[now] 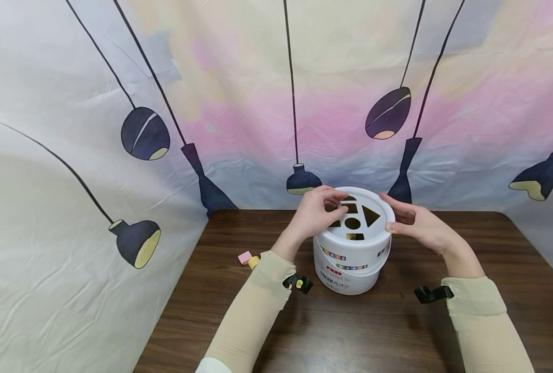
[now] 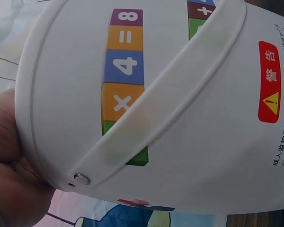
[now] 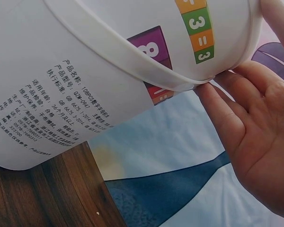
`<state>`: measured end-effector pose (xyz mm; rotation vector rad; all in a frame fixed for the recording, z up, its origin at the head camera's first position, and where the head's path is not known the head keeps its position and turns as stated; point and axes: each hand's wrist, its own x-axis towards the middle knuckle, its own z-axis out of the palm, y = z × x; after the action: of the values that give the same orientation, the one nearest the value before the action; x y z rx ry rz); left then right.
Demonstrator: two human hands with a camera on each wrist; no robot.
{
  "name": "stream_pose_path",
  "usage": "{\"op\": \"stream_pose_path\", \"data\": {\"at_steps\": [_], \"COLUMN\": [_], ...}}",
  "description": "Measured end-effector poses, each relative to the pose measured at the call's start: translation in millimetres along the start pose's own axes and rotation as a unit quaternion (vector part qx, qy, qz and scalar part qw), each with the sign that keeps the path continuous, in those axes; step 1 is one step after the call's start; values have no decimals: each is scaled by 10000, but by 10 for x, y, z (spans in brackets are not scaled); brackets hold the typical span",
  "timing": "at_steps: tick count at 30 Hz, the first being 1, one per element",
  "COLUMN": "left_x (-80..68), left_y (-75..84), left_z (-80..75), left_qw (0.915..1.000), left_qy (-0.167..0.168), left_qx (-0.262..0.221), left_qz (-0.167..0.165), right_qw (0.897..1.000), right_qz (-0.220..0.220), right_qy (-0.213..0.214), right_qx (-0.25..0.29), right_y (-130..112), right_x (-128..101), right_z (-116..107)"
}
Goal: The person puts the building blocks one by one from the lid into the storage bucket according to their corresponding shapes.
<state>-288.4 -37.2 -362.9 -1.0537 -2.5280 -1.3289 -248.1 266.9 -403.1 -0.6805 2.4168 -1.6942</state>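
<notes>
A white bucket (image 1: 351, 264) stands on the dark wooden table (image 1: 360, 331). Its white lid (image 1: 380, 228) has several shape cut-outs. My left hand (image 1: 336, 205) grips the lid's left rim, with its fingers curled over the top. My right hand (image 1: 396, 215) lies against the right rim with fairly straight fingers and its thumb on the lid's side. The left wrist view shows the bucket wall (image 2: 208, 123), its handle (image 2: 165, 109) and part of my left hand's palm (image 2: 9, 189). In the right wrist view my right hand's fingertips (image 3: 213, 92) touch the rim of the bucket (image 3: 85, 71).
A pink block (image 1: 244, 257) and a yellow block (image 1: 254, 261) lie on the table left of the bucket, beside my left sleeve. A lamp-print cloth backdrop (image 1: 257, 103) hangs close behind and on both sides. The table's left edge (image 1: 173, 305) runs near my left arm.
</notes>
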Motion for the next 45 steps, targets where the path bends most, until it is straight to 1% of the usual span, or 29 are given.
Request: {"op": "stream_pose_path", "data": {"at_steps": [6,9,12,14,17,21,24,28,34,41,45], "left_x": [-11,-24,-66,-118,-223,-385,-525,-745,-1085,-1442,-1613], "left_y": [-12,-21,-26,-41,-92,-224,-362,-567,-894,-1259,-1414], "left_z": [-8,-4,-9,-22,-69,-176,-283,-447,-639,-797,-855], "left_qw": [9999,9993,9978,9961,9923,9833,9782,9769,9769,9781,9750], "left_qy": [64,139,307,491,855,1388,1680,1899,2001,1759,1615], "left_qx": [-102,-304,-558,-689,-823,-1042,-1087,-930,-662,-234,87], "left_qz": [109,160,207,244,358,551,562,323,-343,-1091,-1525], "right_qw": [10000,10000,10000,10000,10000,10000,10000,9999,9999,9999,9999], "right_qz": [6,27,46,45,40,-1,-54,-102,-64,0,-16], "right_qy": [-19,-15,-9,-5,4,8,-10,-46,-28,3,-20], "right_qx": [43,33,42,65,82,61,83,127,101,114,119], "right_y": [2,4,8,11,16,23,29,33,18,-1,6], "right_x": [6,4,1,3,6,11,14,14,3,-4,4], "right_z": [-3,-4,-4,0,5,7,5,3,2,-3,-2]}}
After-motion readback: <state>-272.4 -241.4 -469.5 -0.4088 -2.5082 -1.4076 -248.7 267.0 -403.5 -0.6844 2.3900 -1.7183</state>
